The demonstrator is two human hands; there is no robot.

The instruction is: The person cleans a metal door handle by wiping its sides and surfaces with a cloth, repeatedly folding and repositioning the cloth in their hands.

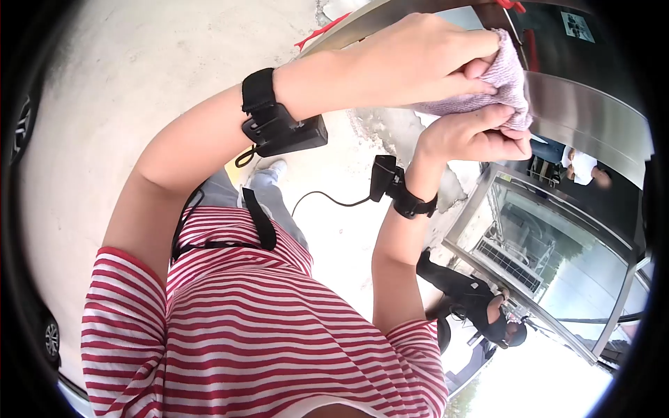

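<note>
A light purple, ribbed cloth (512,73) is bunched between my two hands at the upper right of the head view. My left hand (446,56) has its fingers closed around the upper part of the cloth. Just below it, my right hand (481,134) is curled into a fist on the cloth's lower end. Folds of the cloth show between the hands and along their right side. Each wrist wears a black strap with a small black device, and a thin cable runs from the right one.
Behind the cloth is a shiny metal panel (585,101). Below it stands a metal-framed glass window (550,244) with reflections. A person in dark clothes (481,306) is at the lower right. Pale concrete ground (139,76) spreads on the left, with parked dark cars at the edge.
</note>
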